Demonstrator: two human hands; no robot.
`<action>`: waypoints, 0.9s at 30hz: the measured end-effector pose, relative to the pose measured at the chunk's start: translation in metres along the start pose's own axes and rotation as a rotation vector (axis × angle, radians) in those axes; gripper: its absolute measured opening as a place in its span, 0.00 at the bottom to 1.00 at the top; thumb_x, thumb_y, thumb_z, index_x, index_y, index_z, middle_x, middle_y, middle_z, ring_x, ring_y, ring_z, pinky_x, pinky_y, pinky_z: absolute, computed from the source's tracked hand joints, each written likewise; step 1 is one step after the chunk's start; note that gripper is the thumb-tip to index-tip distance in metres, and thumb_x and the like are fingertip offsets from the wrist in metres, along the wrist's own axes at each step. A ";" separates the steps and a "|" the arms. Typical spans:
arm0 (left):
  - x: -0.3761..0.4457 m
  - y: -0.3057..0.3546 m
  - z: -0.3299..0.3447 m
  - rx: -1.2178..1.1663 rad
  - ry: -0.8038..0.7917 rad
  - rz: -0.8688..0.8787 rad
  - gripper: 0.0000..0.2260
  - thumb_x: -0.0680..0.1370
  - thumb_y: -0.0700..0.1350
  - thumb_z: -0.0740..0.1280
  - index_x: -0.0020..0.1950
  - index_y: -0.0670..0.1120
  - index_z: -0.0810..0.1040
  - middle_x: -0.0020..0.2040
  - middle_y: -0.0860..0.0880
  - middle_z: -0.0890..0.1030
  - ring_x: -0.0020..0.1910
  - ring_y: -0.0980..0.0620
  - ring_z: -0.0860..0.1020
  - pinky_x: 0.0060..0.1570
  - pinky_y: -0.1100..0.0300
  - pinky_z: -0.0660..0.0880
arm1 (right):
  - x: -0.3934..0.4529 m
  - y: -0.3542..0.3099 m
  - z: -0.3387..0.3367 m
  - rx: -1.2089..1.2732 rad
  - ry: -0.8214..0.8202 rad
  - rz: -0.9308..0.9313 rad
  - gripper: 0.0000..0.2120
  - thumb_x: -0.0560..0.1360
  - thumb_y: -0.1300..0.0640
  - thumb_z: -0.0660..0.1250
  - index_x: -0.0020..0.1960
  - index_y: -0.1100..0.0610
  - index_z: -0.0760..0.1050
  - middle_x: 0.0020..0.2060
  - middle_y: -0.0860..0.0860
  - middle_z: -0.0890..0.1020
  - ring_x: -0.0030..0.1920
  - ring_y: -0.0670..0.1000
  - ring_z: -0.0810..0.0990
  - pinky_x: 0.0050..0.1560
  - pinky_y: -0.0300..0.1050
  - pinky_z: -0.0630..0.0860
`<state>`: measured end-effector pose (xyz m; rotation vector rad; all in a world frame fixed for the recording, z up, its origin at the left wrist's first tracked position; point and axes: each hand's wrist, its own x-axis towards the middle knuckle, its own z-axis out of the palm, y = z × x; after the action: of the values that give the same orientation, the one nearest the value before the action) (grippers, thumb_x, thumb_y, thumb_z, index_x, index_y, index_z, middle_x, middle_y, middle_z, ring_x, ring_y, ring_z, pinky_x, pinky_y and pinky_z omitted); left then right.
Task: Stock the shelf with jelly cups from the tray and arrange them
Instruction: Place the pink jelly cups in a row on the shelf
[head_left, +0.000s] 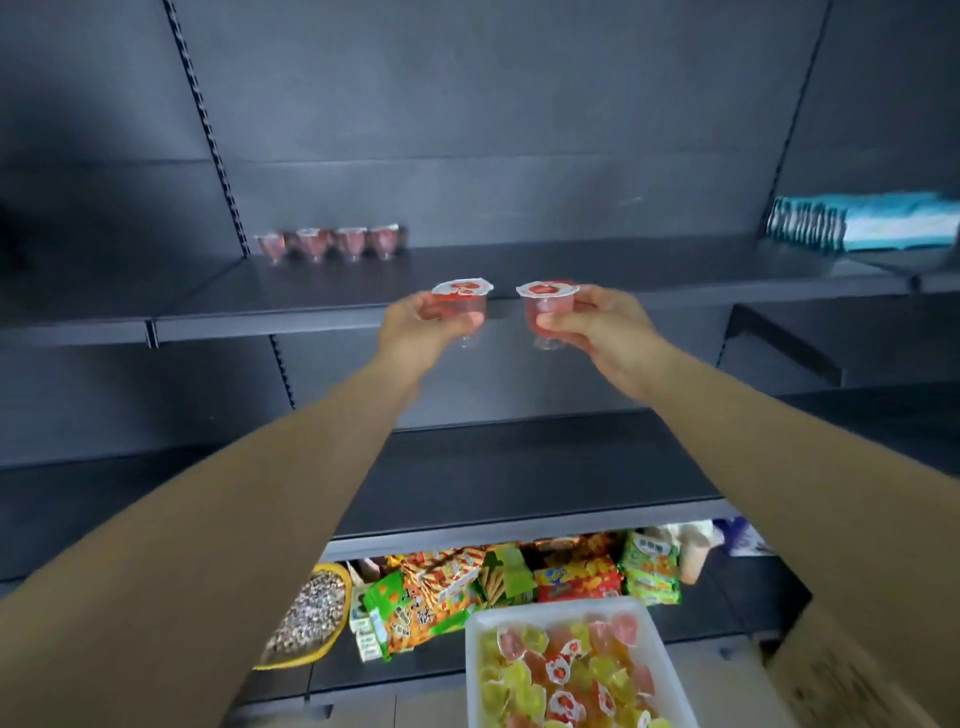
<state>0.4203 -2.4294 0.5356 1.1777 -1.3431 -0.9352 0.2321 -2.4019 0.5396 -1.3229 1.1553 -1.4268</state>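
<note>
My left hand (415, 327) grips a red jelly cup (462, 299) upright, its foil lid facing up. My right hand (602, 327) grips a second red jelly cup (545, 306) the same way. Both cups hover in front of the dark upper shelf (571, 270), close together at its front edge. A row of several red jelly cups (330, 243) stands at the back left of that shelf. The white tray (472, 675) at the bottom holds many red and yellow jelly cups (566, 670).
Teal packages (862, 221) lie on the upper shelf at the far right. A lower dark shelf (519, 478) runs under my arms. Snack bags (467, 587) and a yellow bowl of wrapped sweets (311, 613) sit below it. A cardboard box (852, 670) stands at bottom right.
</note>
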 end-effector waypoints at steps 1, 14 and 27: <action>0.009 0.012 0.000 -0.003 0.004 0.022 0.15 0.70 0.39 0.75 0.55 0.42 0.80 0.46 0.50 0.82 0.42 0.57 0.78 0.40 0.76 0.72 | 0.009 -0.013 -0.001 -0.005 -0.004 -0.028 0.16 0.69 0.72 0.71 0.54 0.61 0.77 0.47 0.54 0.82 0.52 0.54 0.81 0.62 0.50 0.75; 0.162 0.046 0.026 -0.008 0.156 0.046 0.12 0.71 0.39 0.73 0.54 0.43 0.79 0.45 0.50 0.81 0.36 0.59 0.77 0.40 0.71 0.69 | 0.187 -0.045 -0.008 -0.029 -0.060 -0.110 0.15 0.67 0.69 0.74 0.53 0.61 0.78 0.47 0.52 0.83 0.54 0.53 0.81 0.66 0.52 0.72; 0.336 -0.052 0.017 0.012 0.188 -0.059 0.12 0.71 0.36 0.72 0.51 0.46 0.75 0.38 0.55 0.78 0.24 0.69 0.76 0.37 0.73 0.73 | 0.353 0.064 0.040 -0.033 0.017 0.011 0.18 0.67 0.68 0.74 0.57 0.61 0.78 0.50 0.53 0.84 0.53 0.51 0.82 0.62 0.46 0.74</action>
<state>0.4304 -2.7692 0.5545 1.2875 -1.1701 -0.8366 0.2443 -2.7623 0.5524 -1.3277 1.2005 -1.4186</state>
